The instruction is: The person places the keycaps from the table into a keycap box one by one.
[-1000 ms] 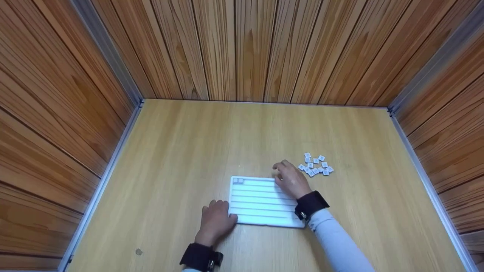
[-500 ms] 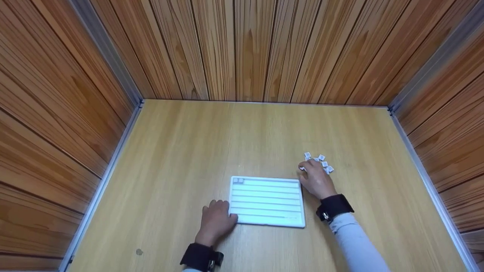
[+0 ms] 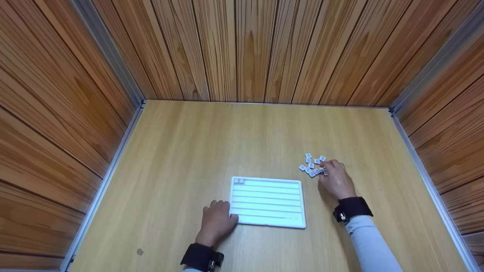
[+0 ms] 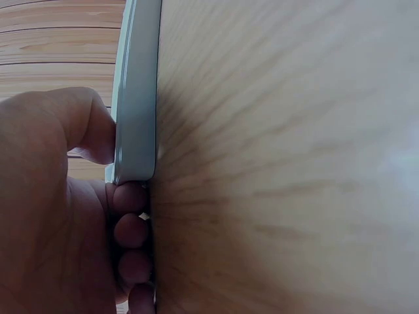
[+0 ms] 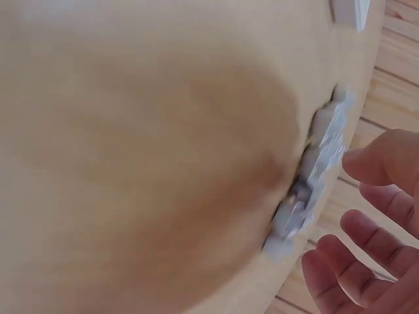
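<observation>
A white rectangular board [image 3: 268, 201] with several horizontal ridges lies on the table. Two small tiles [image 3: 239, 181] sit side by side in its top left corner. My left hand [image 3: 217, 222] holds the board at its lower left, thumb over the rim and curled fingers against the side; the left wrist view shows the thumb [image 4: 95, 127] on the board's face. To the right, my right hand [image 3: 336, 179] hovers over the right side of a cluster of small white square tiles [image 3: 311, 172], partly covering them. Its fingers are loosely bent, with nothing visible between them in the right wrist view.
Wood-panelled walls [image 3: 249, 49] enclose the wooden table [image 3: 189, 151] at the back and both sides, with metal strips along the joints. A dark round spot [image 3: 140, 252] marks the table at the lower left.
My right hand has moved right, from the board's top right corner across the tile cluster to its right side. The left hand and the board have stayed in place.
</observation>
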`<state>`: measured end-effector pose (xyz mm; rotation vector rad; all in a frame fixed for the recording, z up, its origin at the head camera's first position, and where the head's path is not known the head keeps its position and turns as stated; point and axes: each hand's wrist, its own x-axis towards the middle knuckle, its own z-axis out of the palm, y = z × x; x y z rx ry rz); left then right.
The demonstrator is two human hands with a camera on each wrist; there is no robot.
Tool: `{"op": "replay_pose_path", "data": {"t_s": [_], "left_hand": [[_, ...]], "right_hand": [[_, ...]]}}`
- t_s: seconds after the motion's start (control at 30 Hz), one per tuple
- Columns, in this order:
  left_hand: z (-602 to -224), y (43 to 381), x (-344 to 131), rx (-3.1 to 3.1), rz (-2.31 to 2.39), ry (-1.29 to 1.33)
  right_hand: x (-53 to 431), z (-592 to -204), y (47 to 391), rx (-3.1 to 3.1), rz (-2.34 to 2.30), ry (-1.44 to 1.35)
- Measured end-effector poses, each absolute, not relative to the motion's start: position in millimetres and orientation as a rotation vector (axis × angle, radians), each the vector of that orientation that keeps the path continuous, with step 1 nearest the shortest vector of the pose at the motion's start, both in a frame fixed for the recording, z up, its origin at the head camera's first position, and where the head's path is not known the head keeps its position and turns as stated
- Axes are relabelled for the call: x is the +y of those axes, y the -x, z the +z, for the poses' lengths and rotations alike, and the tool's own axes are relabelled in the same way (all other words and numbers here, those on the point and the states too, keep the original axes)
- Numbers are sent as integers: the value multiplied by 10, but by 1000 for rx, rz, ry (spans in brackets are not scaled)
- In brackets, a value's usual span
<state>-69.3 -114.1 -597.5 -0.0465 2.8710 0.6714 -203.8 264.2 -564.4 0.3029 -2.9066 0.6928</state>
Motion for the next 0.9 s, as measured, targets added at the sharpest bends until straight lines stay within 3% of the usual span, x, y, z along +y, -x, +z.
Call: {"op": "replay_pose_path", "data": {"t_s": [0.9], "left_hand": [[-5971, 694, -1143, 2876, 708, 35]], "right_hand": [[2922, -5736, 2197, -2963, 633, -298]]}}
